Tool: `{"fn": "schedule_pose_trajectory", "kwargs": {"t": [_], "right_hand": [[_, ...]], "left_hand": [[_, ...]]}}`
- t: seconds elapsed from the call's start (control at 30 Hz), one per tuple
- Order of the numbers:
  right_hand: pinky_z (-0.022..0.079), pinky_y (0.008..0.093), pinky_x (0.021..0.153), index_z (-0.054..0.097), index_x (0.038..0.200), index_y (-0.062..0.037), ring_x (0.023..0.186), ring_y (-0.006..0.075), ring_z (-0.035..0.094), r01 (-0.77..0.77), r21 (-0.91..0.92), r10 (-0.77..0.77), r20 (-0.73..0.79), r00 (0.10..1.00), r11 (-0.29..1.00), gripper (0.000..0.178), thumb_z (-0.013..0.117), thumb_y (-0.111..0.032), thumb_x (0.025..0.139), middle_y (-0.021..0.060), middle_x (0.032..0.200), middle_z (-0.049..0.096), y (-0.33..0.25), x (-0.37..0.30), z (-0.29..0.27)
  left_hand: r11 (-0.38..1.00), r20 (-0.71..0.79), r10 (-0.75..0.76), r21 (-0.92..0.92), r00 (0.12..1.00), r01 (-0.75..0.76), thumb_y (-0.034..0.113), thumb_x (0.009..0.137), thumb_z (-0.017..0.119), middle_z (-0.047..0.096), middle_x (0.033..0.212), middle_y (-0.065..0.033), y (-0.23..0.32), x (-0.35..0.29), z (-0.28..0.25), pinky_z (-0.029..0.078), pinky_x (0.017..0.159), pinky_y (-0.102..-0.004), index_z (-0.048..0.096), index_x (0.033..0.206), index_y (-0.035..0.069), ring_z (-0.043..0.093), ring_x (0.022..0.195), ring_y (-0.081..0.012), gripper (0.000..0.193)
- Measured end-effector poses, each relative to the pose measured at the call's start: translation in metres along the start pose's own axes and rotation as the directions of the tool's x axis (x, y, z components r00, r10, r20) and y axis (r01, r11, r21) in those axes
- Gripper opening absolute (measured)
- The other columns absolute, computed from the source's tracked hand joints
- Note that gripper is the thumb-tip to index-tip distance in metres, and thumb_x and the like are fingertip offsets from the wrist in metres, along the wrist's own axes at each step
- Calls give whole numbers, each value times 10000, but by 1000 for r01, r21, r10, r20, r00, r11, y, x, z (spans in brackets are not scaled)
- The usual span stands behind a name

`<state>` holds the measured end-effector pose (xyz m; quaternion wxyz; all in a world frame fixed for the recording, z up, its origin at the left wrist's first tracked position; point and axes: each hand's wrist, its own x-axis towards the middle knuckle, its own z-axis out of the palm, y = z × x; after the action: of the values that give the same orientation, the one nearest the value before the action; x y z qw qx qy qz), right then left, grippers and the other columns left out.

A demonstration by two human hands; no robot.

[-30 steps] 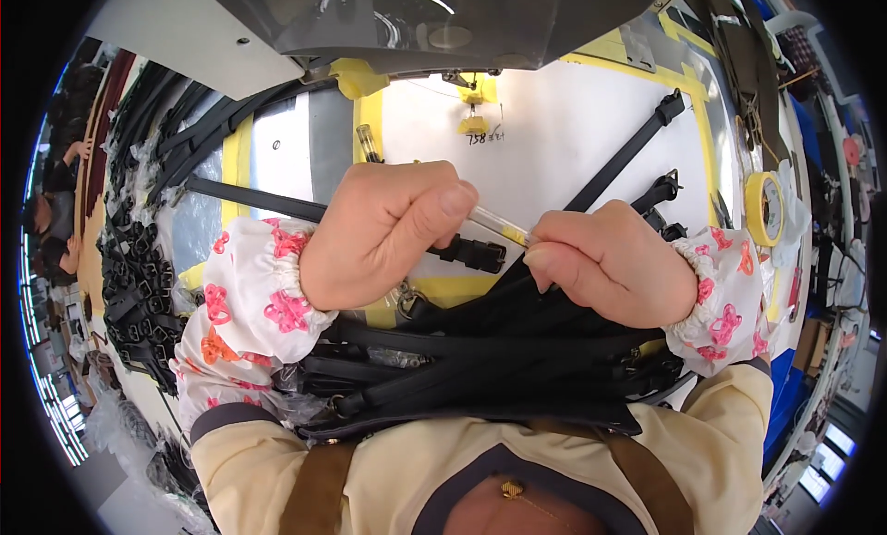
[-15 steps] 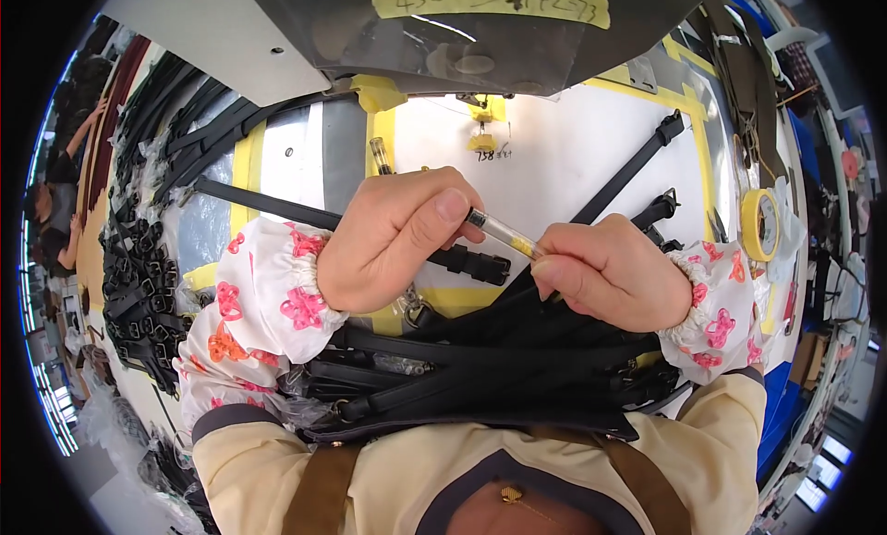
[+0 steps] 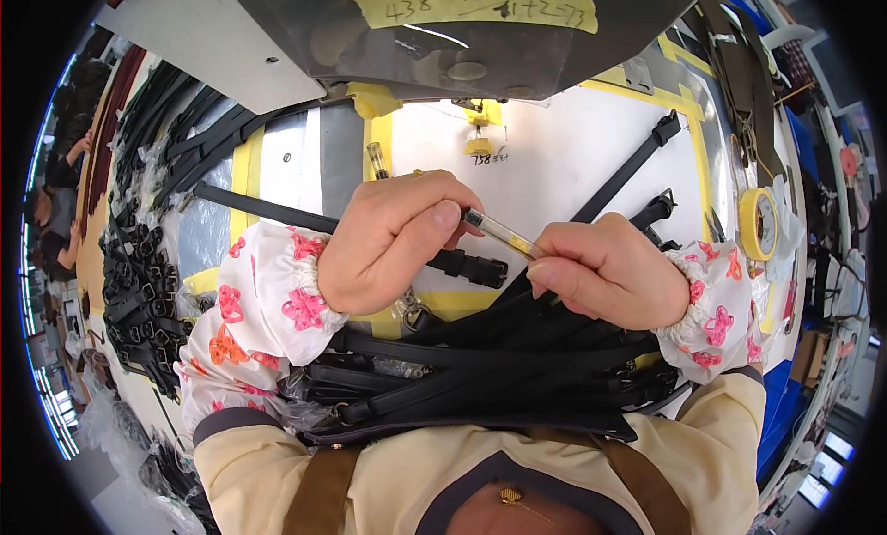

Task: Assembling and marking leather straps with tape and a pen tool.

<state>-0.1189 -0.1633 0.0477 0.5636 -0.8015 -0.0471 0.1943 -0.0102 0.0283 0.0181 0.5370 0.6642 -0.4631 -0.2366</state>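
Between my two hands, above the table, runs a slim clear-barrelled pen with a dark section at one end and something yellow inside. My left hand is closed on its dark end, thumb bent over it. The fingers of my right hand pinch the other end. Past the far side of my left hand a second clear tube with a dark lower part sticks up; whether that hand holds it I cannot tell. Below the hands, a black buckled strap passes behind the left one.
Black straps are piled against my front, and more hang with buckles at the left. A dark machine housing overhangs the far side. A yellow tape roll stands at the right. Another person's arm shows far left.
The view has shifted slightly, and the machine housing sits a little lower and further left. Both hands keep their hold on the pen, almost unmoved.
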Motion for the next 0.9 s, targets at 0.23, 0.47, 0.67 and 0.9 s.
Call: {"fn": "schedule_pose_trajectory", "kwargs": {"t": [0.23, 0.47, 0.67, 0.9], "right_hand": [[348, 211, 416, 542, 755, 2, 428, 74, 433, -103, 213, 96, 43, 994, 972, 247, 464, -203, 867, 14, 494, 459, -1, 1, -4], [335, 197, 414, 560, 799, 15, 429, 60, 434, -72, 254, 53, 78, 995, 965, 264, 450, -213, 874, 8, 500, 466, 3, 3, -5], [332, 186, 432, 564, 843, 30, 448, 57, 460, -116, 389, 104, 52, 993, 914, 264, 466, -213, 870, 15, 511, 492, 3, 1, -13], [325, 178, 442, 554, 912, 42, 456, 57, 465, -114, 411, 105, 44, 993, 905, 256, 502, -200, 848, 16, 561, 518, 9, 3, -24]], "left_hand": [[990, -57, -79, -125, 995, 71, 138, 862, 414, 555, 692, -64, -2, -1, 3, 410, 549, -230, 532, 870, -22, 513, 602, -118, 199], [993, 35, -98, -68, 995, 101, 132, 843, 489, 541, 709, -46, -2, 2, -1, 406, 580, -221, 514, 936, -12, 498, 623, -90, 173], [925, -190, -202, -361, 961, 123, 164, 866, 455, 524, 696, -38, -15, 1, -9, 376, 584, -215, 502, 921, -8, 464, 627, -89, 187], [915, -226, -231, -381, 947, 132, 197, 879, 430, 496, 677, -22, -22, 0, -20, 345, 600, -201, 496, 895, 4, 425, 629, -78, 204]]}}
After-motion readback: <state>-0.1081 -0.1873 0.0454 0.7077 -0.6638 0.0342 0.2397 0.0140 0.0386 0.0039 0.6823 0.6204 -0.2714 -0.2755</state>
